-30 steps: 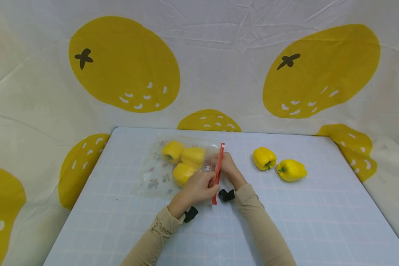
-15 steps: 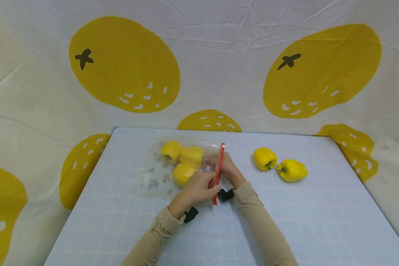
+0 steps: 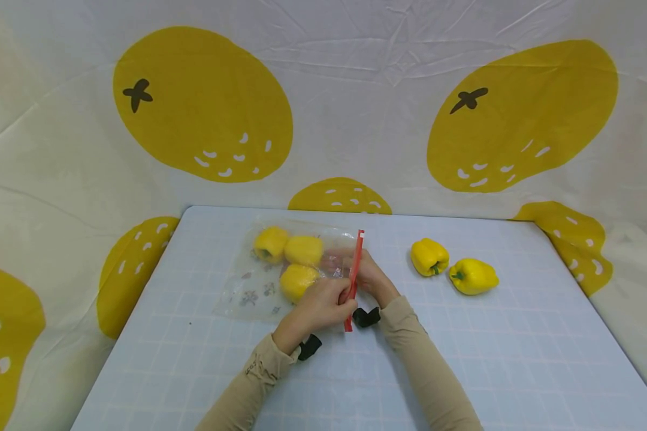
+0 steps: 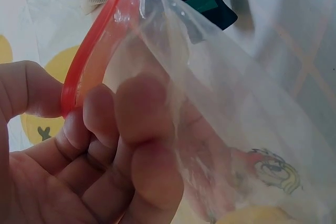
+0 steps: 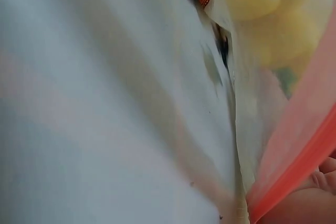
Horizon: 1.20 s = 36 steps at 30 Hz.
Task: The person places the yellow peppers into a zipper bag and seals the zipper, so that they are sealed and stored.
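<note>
A clear zip bag (image 3: 237,299) with a printed pattern lies on the table, three yellow bell peppers (image 3: 304,250) inside it. My left hand (image 3: 323,302) pinches the red zip edge (image 4: 86,56) of its mouth between thumb and fingers, keeping that side raised. Through the mouth reaches my right hand (image 3: 371,275); its fingers show blurred through the plastic, extended toward the nearest pepper. In the right wrist view the red edge crosses in front of the right hand (image 5: 310,198), and yellow peppers (image 5: 283,30) show through the film.
Two loose yellow bell peppers, one farther left (image 3: 430,257) and one by its right side (image 3: 472,276), lie right of the bag on the pale checked table (image 3: 517,347). A white cloth (image 3: 356,120) printed with yellow fruit hangs behind the table.
Inside the bag, the two far peppers have shifted left, and my right hand's fingers reach a little deeper. My left hand stays in place on the zip edge.
</note>
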Motion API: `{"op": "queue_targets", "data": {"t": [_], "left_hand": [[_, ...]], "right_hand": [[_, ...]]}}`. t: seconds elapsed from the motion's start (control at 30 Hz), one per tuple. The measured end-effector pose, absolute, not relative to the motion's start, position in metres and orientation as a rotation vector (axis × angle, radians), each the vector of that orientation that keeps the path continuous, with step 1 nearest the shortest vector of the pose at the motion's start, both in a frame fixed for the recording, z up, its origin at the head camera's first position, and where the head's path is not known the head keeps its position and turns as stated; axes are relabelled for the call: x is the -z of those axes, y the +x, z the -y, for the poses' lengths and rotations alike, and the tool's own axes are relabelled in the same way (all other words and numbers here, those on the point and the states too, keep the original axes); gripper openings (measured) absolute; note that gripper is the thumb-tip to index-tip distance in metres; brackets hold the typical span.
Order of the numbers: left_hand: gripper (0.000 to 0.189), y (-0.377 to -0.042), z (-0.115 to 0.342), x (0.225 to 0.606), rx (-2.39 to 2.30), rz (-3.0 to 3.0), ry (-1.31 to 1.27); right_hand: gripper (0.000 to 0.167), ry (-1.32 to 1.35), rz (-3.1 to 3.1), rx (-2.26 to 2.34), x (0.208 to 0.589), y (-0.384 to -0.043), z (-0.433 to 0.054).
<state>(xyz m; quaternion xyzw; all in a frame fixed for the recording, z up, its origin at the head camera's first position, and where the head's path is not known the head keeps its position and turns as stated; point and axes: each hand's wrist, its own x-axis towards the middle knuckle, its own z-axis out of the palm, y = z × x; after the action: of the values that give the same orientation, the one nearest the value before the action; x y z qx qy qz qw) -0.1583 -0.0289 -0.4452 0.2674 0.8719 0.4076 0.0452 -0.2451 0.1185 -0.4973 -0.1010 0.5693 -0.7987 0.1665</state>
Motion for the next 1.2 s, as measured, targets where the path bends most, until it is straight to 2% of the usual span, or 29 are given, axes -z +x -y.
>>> {"op": "queue_targets", "data": {"t": [0.23, 0.47, 0.7, 1.2], "left_hand": [[0.022, -0.159, 0.029, 0.444, -1.222, -2.689, 0.837], [0.022, -0.157, 0.029, 0.441, -1.244, -2.676, 0.811], [0.022, -0.156, 0.028, 0.441, -1.229, -2.666, 0.78], [0.024, -0.155, 0.028, 0.441, -1.211, -2.682, 0.78]], "right_hand": [[0.038, -0.291, -1.63, 2.249, 0.498, -0.243, -0.121], [0.039, -0.266, -1.694, 2.115, 0.487, -0.237, -0.131], [0.031, -0.252, -1.854, 2.027, 0.483, -0.228, -0.146], [0.036, -0.193, -1.828, 2.146, 0.472, -0.21, -0.175]]}}
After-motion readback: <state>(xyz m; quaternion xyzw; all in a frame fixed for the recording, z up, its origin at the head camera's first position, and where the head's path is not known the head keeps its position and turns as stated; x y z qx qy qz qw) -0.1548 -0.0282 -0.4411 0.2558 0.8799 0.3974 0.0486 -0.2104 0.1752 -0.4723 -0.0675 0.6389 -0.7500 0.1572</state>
